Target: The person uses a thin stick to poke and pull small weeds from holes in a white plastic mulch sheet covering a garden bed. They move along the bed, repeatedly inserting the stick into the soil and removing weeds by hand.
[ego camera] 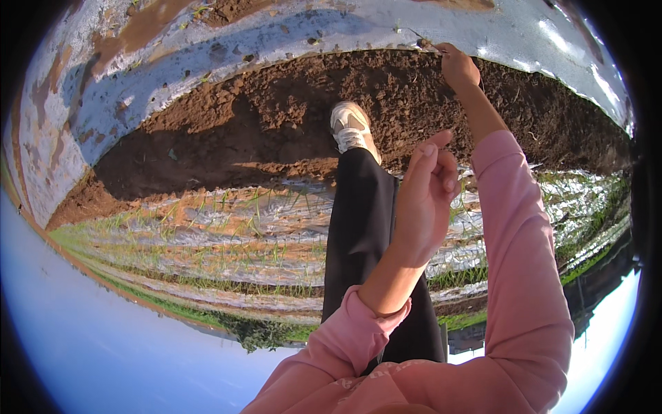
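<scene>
My right hand (460,67) is closed on a thin hand tool (437,47), its narrow end reaching the edge of the silvery plastic mulch film (351,39). A small clump of soil (424,43) lies at that end, and the grip is mostly hidden by the hand. Just left of the tool, a small green seedling (397,26) stands on the film. My left hand (426,202) hangs above the ground near my black-trousered leg, fingers partly curled and thumb near the index finger. Whether it pinches something small cannot be seen.
A bare brown soil furrow (289,103) runs across the view, with my light sneaker (352,127) planted in it. Film with holes and patches of soil covers the bed beyond. Behind me are film-covered rows with thin green plants (253,222) and a leafy bush (256,331).
</scene>
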`<move>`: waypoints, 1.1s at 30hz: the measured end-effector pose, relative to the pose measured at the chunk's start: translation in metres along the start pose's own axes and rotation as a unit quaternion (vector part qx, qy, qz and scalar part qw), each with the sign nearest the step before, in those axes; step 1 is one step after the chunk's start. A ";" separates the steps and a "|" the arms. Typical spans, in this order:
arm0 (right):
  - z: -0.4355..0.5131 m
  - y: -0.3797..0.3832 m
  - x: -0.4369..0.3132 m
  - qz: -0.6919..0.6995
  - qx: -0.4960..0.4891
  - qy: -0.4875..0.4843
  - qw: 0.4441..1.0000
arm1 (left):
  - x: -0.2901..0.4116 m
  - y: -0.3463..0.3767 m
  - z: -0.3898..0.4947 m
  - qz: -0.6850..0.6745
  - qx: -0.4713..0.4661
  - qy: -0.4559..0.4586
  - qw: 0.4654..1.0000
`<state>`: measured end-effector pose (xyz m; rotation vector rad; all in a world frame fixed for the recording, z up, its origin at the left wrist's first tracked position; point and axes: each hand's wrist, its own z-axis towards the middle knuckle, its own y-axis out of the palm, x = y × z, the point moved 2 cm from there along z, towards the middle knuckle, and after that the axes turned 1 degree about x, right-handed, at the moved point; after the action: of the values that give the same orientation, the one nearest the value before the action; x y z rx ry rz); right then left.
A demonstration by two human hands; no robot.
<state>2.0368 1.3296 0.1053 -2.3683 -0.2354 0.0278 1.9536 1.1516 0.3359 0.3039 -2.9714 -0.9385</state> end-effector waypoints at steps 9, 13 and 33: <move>0.008 0.002 -0.001 0.007 0.003 0.006 1.000 | -0.007 0.001 0.002 -0.008 0.002 -0.009 1.000; 0.011 0.003 -0.004 0.041 -0.014 0.021 0.999 | -0.009 0.002 0.002 -0.004 0.006 -0.012 1.000; -0.040 0.043 -0.046 0.092 -0.064 -0.100 0.989 | -0.016 0.008 0.006 0.007 0.014 -0.026 1.000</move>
<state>2.0016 1.2639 0.1024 -2.5094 -0.1167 0.3494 1.9678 1.1642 0.3366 0.2640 -3.0319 -0.9183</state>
